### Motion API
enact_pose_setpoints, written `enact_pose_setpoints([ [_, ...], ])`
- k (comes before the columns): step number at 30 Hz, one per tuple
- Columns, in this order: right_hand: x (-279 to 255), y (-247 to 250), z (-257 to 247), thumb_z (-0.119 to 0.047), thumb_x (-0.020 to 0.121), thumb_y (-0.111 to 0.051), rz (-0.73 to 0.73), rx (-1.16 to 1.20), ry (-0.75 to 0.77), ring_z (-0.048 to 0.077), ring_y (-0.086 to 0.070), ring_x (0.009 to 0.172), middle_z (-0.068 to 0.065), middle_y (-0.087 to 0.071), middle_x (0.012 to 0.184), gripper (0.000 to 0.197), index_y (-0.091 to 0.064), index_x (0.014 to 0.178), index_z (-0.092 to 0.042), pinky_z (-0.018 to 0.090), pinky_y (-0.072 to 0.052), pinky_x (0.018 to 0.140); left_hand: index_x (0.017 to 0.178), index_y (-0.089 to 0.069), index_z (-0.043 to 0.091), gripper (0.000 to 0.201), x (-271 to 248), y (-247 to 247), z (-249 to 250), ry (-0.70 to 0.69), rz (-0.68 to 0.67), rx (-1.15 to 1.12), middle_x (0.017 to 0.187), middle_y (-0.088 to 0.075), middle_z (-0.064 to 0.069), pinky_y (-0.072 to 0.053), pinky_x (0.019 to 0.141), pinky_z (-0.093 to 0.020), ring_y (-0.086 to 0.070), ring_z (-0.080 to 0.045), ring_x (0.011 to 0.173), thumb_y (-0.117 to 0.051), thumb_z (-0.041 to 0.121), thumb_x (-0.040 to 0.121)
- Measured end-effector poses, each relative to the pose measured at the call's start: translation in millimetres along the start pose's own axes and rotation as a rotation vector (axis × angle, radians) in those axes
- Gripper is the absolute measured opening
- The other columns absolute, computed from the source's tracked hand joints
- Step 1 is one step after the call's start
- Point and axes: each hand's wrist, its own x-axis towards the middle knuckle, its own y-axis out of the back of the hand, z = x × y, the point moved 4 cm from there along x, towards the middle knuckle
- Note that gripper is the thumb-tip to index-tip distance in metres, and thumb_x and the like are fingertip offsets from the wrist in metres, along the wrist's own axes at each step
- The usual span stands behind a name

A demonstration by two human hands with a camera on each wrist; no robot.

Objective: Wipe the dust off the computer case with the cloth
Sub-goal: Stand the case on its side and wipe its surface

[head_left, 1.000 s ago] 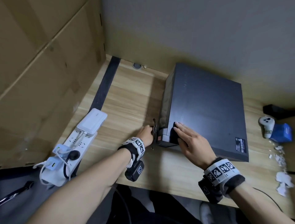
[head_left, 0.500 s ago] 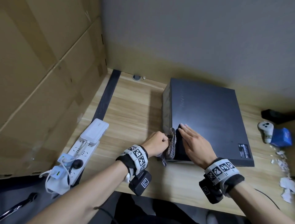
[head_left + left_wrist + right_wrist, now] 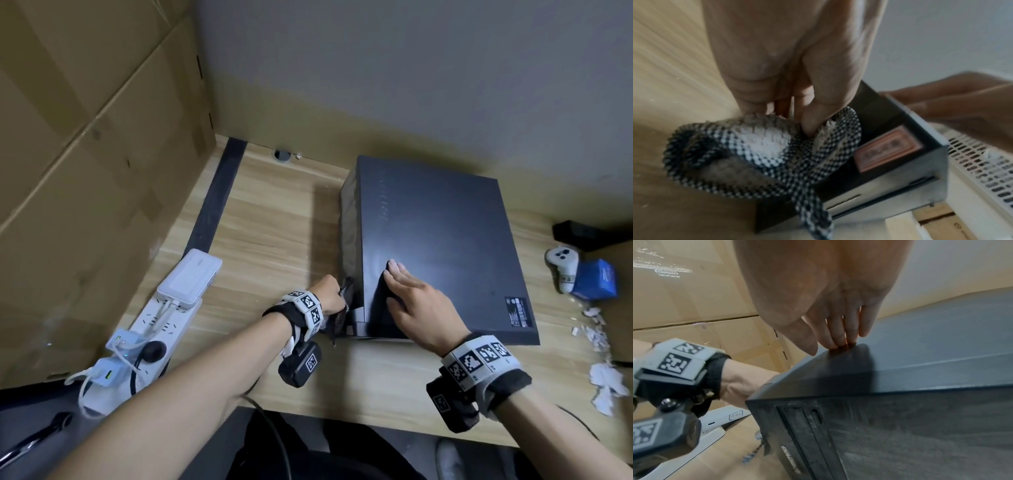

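A black computer case lies flat on the wooden desk, its dusty front panel facing me. My left hand grips a black-and-white checked cloth against the case's left side near the front corner. The cloth shows only as a small bunch in the head view. My right hand lies flat on the case's top near its front left corner, fingers straight and together, pressing down.
A white power strip with plugs and a white adapter lies at the left of the desk. Cardboard boxes wall the left side. A white controller, a blue box and torn paper scraps lie at the right.
The left hand has moved the cloth along the case's left side, up and then back near the front corner. The right hand stays flat on the top, shifted slightly further in.
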Motion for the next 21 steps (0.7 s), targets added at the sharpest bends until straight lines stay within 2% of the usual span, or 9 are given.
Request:
enact_pose_setpoints([
  [2,1,0,1,-0.012,0.092,-0.045,0.000,0.005,-0.008,0.009,-0.024,0.148,-0.007,-0.032,0.159,0.047,-0.048,0.138,-0.017,0.042,-0.052,0.094,0.070,-0.047,0.007,0.014,5,-3,-4,0.032,-0.003,0.062,0.072,-0.053,-0.010,-0.039,0.054,-0.027,-0.050,-0.026,0.063,-0.051,0.006,0.083],
  [4,2,0,2,-0.012,0.092,-0.044,0.001,0.007,-0.020,0.008,-0.024,0.148,-0.008,-0.032,0.159,0.046,-0.049,0.137,-0.016,0.042,-0.052,0.093,0.089,-0.051,0.005,0.005,8,-7,-8,0.036,0.000,0.121,0.098,-0.060,-0.014,-0.046,0.066,-0.031,-0.058,-0.031,0.083,-0.052,0.009,0.086],
  [8,5,0,2,-0.014,0.092,-0.044,0.011,0.011,-0.030,0.008,-0.025,0.147,-0.007,-0.034,0.158,0.043,-0.051,0.134,-0.017,0.042,-0.053,0.093,0.115,-0.054,-0.001,0.027,14,-15,-14,0.048,0.063,0.205,0.123,-0.057,-0.020,-0.047,0.086,-0.037,-0.057,-0.037,0.112,-0.052,0.008,0.089],
  [11,4,0,2,-0.017,0.091,-0.047,-0.003,0.016,-0.034,0.009,-0.023,0.148,-0.006,-0.032,0.160,0.047,-0.048,0.138,-0.017,0.040,-0.052,0.095,0.118,-0.053,0.001,0.030,12,-15,-16,0.075,0.062,0.204,0.127,-0.054,-0.020,-0.046,0.093,-0.038,-0.054,-0.038,0.116,-0.052,0.009,0.089],
  [13,3,2,1,-0.019,0.091,-0.048,-0.020,0.015,-0.037,0.008,-0.021,0.149,-0.007,-0.028,0.161,0.049,-0.046,0.140,-0.018,0.040,-0.050,0.097,0.114,-0.053,0.003,0.027,10,-12,-15,0.091,0.029,0.157,0.124,-0.055,-0.018,-0.047,0.089,-0.037,-0.056,-0.036,0.111,-0.051,0.013,0.088],
  [14,3,4,0,-0.021,0.092,-0.049,-0.031,0.014,-0.036,0.007,-0.020,0.149,-0.008,-0.027,0.161,0.050,-0.045,0.142,-0.019,0.039,-0.049,0.098,0.106,-0.053,0.004,0.022,9,-11,-15,0.092,0.006,0.109,0.117,-0.057,-0.018,-0.048,0.083,-0.035,-0.058,-0.035,0.103,-0.051,0.015,0.088],
  [16,4,8,1,-0.024,0.093,-0.050,-0.060,0.024,-0.032,0.007,-0.020,0.149,-0.010,-0.027,0.161,0.049,-0.046,0.141,-0.019,0.039,-0.048,0.100,0.082,-0.053,0.005,0.011,6,-8,-14,0.077,-0.019,-0.011,0.090,-0.061,-0.015,-0.045,0.068,-0.029,-0.059,-0.030,0.082,-0.050,0.015,0.085],
  [18,6,15,0,-0.026,0.093,-0.050,-0.098,0.039,-0.014,0.012,-0.029,0.146,-0.008,-0.033,0.158,0.041,-0.052,0.132,-0.017,0.044,-0.049,0.098,0.061,-0.050,0.010,0.020,5,-6,-13,0.073,-0.008,-0.116,0.065,-0.054,-0.011,-0.042,0.058,-0.028,-0.054,-0.026,0.063,-0.052,0.011,0.081],
  [21,12,32,-1,-0.028,0.094,-0.049,-0.154,0.018,0.015,0.023,-0.049,0.132,-0.004,-0.046,0.150,0.035,-0.057,0.126,-0.015,0.045,-0.050,0.094,0.039,-0.035,0.017,0.041,-4,0,-7,0.021,0.015,-0.242,0.044,-0.037,-0.001,-0.031,0.048,-0.023,-0.038,-0.019,0.048,-0.055,0.004,0.073],
])
